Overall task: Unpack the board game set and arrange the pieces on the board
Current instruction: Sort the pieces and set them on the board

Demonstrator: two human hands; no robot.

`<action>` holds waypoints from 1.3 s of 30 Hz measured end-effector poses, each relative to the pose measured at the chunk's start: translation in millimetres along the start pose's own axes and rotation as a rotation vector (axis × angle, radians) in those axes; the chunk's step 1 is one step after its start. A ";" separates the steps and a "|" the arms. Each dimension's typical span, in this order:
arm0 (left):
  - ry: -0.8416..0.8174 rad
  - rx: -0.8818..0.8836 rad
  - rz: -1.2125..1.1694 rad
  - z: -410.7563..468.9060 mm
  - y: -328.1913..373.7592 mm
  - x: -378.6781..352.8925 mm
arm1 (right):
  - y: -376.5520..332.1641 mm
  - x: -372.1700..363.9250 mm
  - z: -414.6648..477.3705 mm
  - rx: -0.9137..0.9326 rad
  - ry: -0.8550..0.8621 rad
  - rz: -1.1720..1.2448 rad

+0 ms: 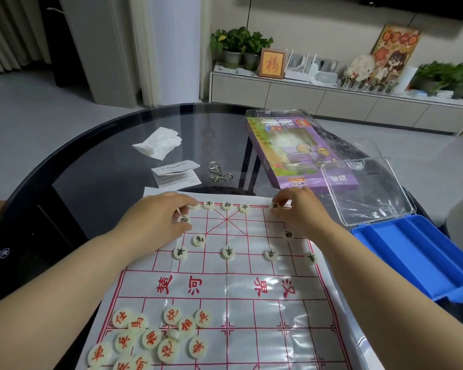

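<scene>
Hands over the board [238,311] — left hand [155,220] pinches a black-lettered piece [184,219], right hand [298,210] pinches a far-row piece [274,205].

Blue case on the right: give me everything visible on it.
The blue case is an opaque plastic tray moulded into long parallel channels, empty where visible. Its clear lid is swung open and lies flat beyond it. It sits on the glass table, right of the board, untouched.
</scene>
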State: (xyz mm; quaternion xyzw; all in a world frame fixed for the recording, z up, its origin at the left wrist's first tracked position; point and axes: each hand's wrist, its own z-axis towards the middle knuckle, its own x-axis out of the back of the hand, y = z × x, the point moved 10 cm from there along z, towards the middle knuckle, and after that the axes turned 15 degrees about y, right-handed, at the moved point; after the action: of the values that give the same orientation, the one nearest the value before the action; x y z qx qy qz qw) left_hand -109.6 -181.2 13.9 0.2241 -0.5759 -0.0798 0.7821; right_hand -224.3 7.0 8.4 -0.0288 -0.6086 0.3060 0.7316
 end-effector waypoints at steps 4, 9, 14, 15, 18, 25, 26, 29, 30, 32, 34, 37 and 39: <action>0.009 -0.090 -0.012 12.6 32.3 -7.6 | -2.1 1.5 1.5 0.031 0.025 -0.029; 0.049 -0.148 -0.033 28.6 62.3 -19.7 | -16.7 -3.7 2.5 0.111 0.055 -0.053; 0.050 -0.108 -0.129 31.8 68.3 -31.2 | -16.3 -14.3 3.8 0.122 0.038 -0.072; 0.045 -0.106 -0.144 31.4 69.4 -33.5 | -15.5 -13.3 3.5 0.121 0.033 -0.063; 0.019 -0.110 -0.166 31.0 75.3 -42.2 | -8.4 -1.2 3.3 0.098 0.057 -0.016; 0.035 -0.177 -0.008 35.6 102.6 -70.7 | 16.0 19.4 -2.7 0.060 0.092 -0.027; 0.037 -0.170 -0.002 35.8 103.5 -72.2 | 15.8 19.6 -4.3 0.071 0.088 -0.034; 0.037 -0.170 0.014 34.2 103.0 -71.0 | 13.9 19.3 -8.2 0.088 0.080 -0.036; 0.036 -0.171 0.008 33.2 101.6 -68.5 | 12.2 17.8 -9.7 0.093 0.068 -0.033; 0.030 -0.157 -0.024 31.0 95.1 -62.0 | 5.5 11.7 -13.1 0.120 0.027 -0.033; 0.041 -0.130 -0.053 28.6 84.7 -51.7 | -4.1 4.5 -16.7 0.159 -0.028 -0.038; 0.104 -0.050 -0.105 21.0 60.7 -26.8 | -15.2 -4.9 -20.4 0.200 -0.100 -0.049; 0.141 0.033 -0.134 11.1 37.5 -8.8 | -19.7 -8.5 -21.4 0.212 -0.111 -0.076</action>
State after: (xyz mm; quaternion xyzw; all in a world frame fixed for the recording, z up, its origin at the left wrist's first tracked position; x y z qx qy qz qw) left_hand -127.9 -147.4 25.6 0.2801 -0.5044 -0.1066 0.8098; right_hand -197.3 -6.0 3.7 0.0888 -0.6129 0.3418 0.7068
